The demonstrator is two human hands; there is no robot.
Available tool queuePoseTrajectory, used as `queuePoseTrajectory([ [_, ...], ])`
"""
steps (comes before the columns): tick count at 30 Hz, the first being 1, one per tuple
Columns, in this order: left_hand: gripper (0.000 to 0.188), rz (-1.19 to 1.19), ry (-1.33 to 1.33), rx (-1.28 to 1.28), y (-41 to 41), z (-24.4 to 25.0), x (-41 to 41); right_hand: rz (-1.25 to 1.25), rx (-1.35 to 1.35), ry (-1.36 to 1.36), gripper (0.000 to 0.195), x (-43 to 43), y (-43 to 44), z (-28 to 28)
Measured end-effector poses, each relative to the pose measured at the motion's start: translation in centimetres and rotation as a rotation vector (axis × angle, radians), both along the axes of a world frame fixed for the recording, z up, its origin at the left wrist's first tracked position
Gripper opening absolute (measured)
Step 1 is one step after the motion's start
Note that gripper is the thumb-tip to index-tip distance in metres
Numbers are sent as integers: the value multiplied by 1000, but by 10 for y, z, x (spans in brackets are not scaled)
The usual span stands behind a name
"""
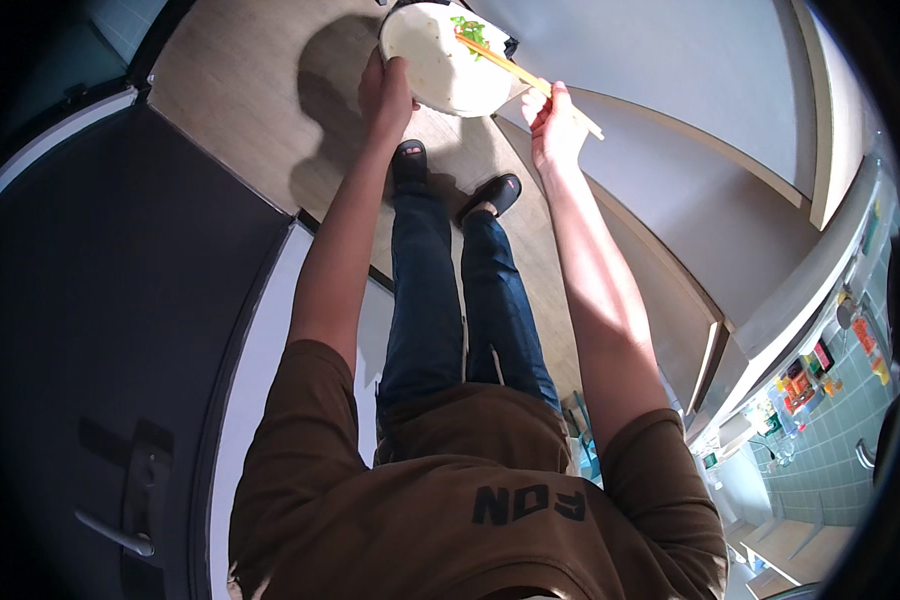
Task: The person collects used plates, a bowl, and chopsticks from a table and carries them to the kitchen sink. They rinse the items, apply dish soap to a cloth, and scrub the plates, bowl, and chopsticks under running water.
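Note:
My left hand (387,94) grips the near left rim of a white plate or shallow bowl (427,71), thumb on top. The dish is held out in front of me above the floor, partly in bright light. Chopped green vegetables (471,31) with small red bits lie near its far side, and a few specks dot the rest. In my right hand (557,124) is a pair of chopsticks (525,75), their orange-toned tips touching the greens. Something black (511,48) shows past the dish's far edge, mostly hidden behind it; I cannot tell what it is.
To my left stands a dark door (135,285) with a lever handle (116,534). Pale cabinet fronts (667,165) run along my right, below a counter (802,315) with several colourful packets (799,390). My feet in black slippers (499,193) are on the wood-look floor (232,112).

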State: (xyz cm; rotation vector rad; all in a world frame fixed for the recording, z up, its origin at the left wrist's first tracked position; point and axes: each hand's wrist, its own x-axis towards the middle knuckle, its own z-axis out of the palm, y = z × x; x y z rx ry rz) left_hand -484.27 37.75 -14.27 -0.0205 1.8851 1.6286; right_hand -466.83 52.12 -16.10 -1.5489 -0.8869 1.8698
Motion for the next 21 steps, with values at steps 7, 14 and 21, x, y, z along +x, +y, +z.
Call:
queuePoseTrajectory([
  [7,40,-46,-29,-30,2,-1,3,32,-21,87,29,-14,-15,28],
  [14,38,-50,-7,-7,-1,-3,4,-57,-6,92,24,-24,-23,9],
  [21,36,-78,17,7,9,-20,-10,-99,6,74,25,-36,-17,-5],
])
